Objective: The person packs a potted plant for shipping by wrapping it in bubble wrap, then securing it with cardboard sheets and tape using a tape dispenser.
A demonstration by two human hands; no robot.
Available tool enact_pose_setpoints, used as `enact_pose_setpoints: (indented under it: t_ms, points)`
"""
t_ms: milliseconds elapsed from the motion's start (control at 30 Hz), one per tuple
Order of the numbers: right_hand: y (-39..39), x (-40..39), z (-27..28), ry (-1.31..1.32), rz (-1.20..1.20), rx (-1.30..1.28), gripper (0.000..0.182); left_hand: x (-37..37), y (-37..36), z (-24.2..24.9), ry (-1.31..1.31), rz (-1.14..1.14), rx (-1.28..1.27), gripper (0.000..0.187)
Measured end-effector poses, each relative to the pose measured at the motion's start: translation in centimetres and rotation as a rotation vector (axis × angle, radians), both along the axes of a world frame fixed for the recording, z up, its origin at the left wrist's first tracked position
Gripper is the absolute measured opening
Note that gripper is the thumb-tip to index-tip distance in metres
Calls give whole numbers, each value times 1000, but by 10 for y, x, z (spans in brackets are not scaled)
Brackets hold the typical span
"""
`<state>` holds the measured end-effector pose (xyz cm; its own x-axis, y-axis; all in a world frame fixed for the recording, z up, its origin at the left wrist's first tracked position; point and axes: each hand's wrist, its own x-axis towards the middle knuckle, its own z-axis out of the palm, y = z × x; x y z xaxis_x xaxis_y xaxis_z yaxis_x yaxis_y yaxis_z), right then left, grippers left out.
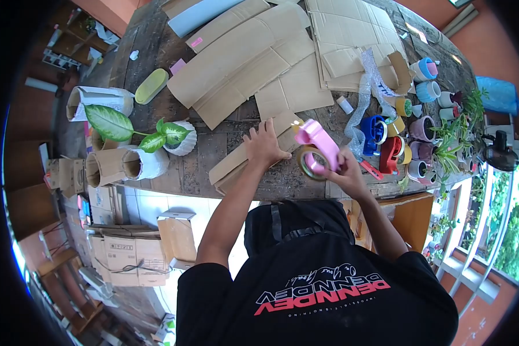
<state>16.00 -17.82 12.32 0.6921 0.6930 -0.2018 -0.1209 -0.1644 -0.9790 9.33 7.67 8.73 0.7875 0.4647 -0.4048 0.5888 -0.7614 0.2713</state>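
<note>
My left hand point(264, 145) lies with its fingers spread on a folded strip of brown cardboard point(230, 168) near the table's front edge. To its right, my right hand point(345, 172) is closed around a pink tape dispenser point(323, 143), which is raised over the right part of the strip. A roll of tape point(313, 163) sits in the dispenser's near end. Beyond my hands lie larger flat cardboard pieces point(236, 63).
A white ribbed pot point(181, 138) with a leafy plant and cardboard tubes point(106, 167) stand at left, near a green oval dish point(151, 86). Blue point(373, 134) and red point(391, 154) tape dispensers, bubble wrap point(360, 109) and several small pots are at right.
</note>
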Motion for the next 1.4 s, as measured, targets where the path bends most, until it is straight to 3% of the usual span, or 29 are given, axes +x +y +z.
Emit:
enact_pose_setpoints:
  t_ms: [67,167,400,600,800,1000,1200,1400]
  points:
    - [28,3,3,-421,72,-153,39,-4,-2,-4,-46,-4,4,124]
    - [57,0,16,-581,90,-220,35,-7,-3,2,-69,-9,-16,125]
    - [62,-9,3,-528,124,-258,37,-19,11,-8,-298,-18,-156,116]
    - [59,-7,-1,-542,143,-284,40,-21,14,-14,-386,-61,-116,91]
    - [62,-8,2,-521,81,-422,46,-17,17,-13,-383,-55,-119,90]
    - [52,-13,-13,-417,30,-353,50,-13,21,-10,-370,-53,-195,85]
    - [39,-20,-26,-609,91,-248,65,-15,16,-14,-406,-51,-147,79]
    - [0,-33,-44,-489,145,-297,66,-12,26,-12,-419,-38,-202,77]
